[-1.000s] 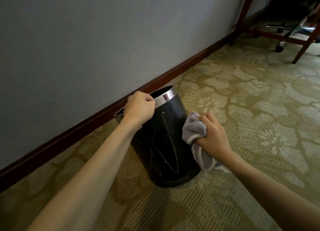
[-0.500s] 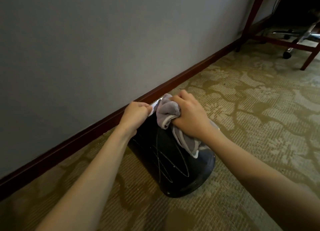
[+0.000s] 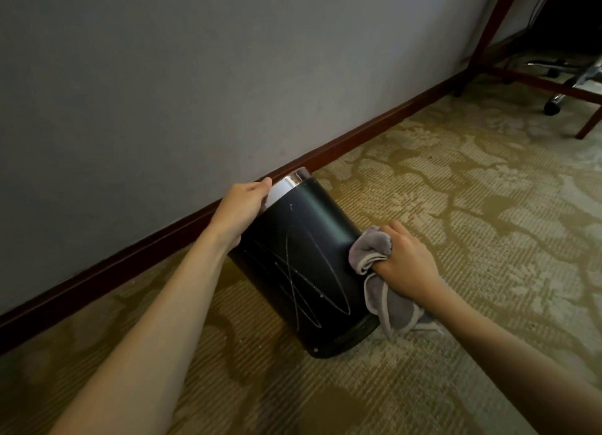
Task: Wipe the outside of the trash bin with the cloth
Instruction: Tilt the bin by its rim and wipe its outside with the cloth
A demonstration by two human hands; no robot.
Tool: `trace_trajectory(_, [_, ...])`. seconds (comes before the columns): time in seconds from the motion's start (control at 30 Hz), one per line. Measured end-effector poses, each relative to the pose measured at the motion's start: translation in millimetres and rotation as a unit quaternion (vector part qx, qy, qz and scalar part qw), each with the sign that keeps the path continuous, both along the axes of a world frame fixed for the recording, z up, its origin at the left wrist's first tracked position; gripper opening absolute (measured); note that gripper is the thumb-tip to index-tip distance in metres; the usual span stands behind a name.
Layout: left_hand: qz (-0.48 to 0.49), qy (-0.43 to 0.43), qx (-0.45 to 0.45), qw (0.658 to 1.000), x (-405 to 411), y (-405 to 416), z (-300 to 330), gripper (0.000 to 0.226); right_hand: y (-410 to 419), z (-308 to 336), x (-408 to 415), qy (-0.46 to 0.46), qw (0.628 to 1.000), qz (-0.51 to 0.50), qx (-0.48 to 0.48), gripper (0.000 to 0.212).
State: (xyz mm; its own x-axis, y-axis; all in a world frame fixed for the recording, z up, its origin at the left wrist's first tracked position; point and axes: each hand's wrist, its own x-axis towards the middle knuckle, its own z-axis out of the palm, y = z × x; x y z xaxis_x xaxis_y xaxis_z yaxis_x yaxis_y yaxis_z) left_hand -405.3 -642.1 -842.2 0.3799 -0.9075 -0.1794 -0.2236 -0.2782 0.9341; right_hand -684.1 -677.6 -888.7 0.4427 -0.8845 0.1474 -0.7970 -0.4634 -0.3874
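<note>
A black round trash bin point(image 3: 303, 265) with a shiny metal rim stands on the carpet, tilted toward the wall. Thin pale scribble marks cross its near side. My left hand point(image 3: 242, 211) grips the bin at its rim on the left. My right hand point(image 3: 405, 263) is closed on a bunched grey cloth point(image 3: 371, 249) and presses it against the bin's lower right side. A loose end of the cloth hangs down to the carpet beside the bin's base.
A grey wall point(image 3: 195, 76) with a dark red baseboard point(image 3: 358, 135) runs just behind the bin. Patterned green-gold carpet point(image 3: 456, 206) spreads to the right. At the far right stand red-brown wooden furniture legs point(image 3: 488, 27) and a wheeled chair base point(image 3: 553, 104).
My right hand has slid the cloth from the bin's rim down its right side toward the base. The left hand stays on the rim and the bin is tilted.
</note>
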Motion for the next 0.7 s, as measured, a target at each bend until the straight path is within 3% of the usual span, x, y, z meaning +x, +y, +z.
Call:
trace_trajectory(0.33, [-0.030,-0.071,-0.011,0.997,40,47,-28,0.027,-8,-2,-2,0.004,1.000,0.010,0.006,0.017])
trace_trajectory(0.7, [-0.043,-0.116,-0.031,0.992,33,49,-29,0.036,-1,-5,-20,0.027,0.999,-0.006,0.025,0.021])
